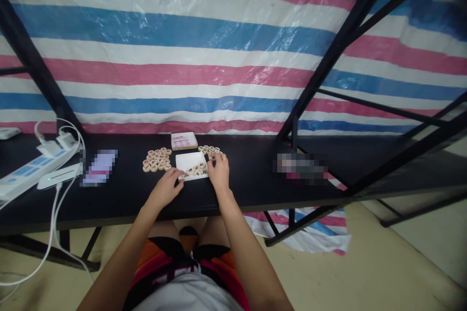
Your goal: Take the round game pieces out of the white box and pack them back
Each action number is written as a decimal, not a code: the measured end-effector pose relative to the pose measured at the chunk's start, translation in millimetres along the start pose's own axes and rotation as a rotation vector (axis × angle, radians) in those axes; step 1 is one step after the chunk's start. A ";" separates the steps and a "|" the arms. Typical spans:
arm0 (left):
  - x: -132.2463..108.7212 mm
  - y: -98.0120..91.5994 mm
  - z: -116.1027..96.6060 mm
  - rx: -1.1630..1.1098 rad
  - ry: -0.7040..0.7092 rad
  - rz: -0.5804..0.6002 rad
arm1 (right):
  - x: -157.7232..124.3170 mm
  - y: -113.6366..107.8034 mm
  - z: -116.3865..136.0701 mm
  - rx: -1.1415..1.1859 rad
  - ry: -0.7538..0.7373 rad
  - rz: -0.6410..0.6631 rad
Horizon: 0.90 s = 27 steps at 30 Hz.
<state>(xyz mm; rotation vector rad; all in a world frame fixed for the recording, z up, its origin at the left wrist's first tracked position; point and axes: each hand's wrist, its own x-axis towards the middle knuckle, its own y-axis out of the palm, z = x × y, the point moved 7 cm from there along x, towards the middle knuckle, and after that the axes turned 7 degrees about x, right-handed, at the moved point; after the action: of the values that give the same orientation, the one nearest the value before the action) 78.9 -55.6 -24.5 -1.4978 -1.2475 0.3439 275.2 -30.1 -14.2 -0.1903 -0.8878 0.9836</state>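
A shallow white box (190,161) lies on the black table, with several black-marked Chinese chess pieces (196,171) along its near side. My left hand (167,188) is at the box's near left corner, its thumb and fingers closed on the edge. At the right side of the box is my right hand (219,172), with a ring on one finger. Its fingers are curled down beside more black-marked pieces (209,149), and what they hold, if anything, is hidden. Red-marked Chinese chess pieces (156,160) are laid out in rows left of the box.
Behind the white box is a printed box lid (184,141). On the left are a blurred-out phone (100,167), a white power strip (31,172) and a white device (60,176) with cables. A blurred object (301,166) lies right. Black metal posts (321,77) frame the table (251,180).
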 end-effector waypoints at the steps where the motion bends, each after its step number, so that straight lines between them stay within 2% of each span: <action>1: 0.0 0.2 0.0 0.000 0.000 -0.001 | -1.8 0.9 11.2 0.037 -0.080 0.018; 5: -0.1 0.8 2.8 -0.014 -0.028 -0.023 | -17.7 12.7 54.3 0.107 -0.372 0.185; 9: 0.1 2.5 6.5 -0.073 -0.021 -0.056 | -33.1 29.7 74.2 0.085 -0.521 0.377; 12: 0.3 3.4 8.3 -0.096 -0.014 -0.060 | -37.7 37.3 76.9 0.068 -0.555 0.456; 16: 0.9 0.5 5.8 -0.091 -0.013 -0.050 | -38.7 40.3 77.5 0.048 -0.561 0.498; 27: 1.5 -0.7 6.3 -0.084 -0.026 -0.042 | -42.7 37.1 82.9 0.051 -0.602 0.514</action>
<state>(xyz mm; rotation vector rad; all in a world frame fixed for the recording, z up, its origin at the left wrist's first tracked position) 74.3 -51.1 -25.5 -1.5404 -1.3264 0.2877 180.7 -62.3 -3.9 -0.0760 -1.3993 1.5851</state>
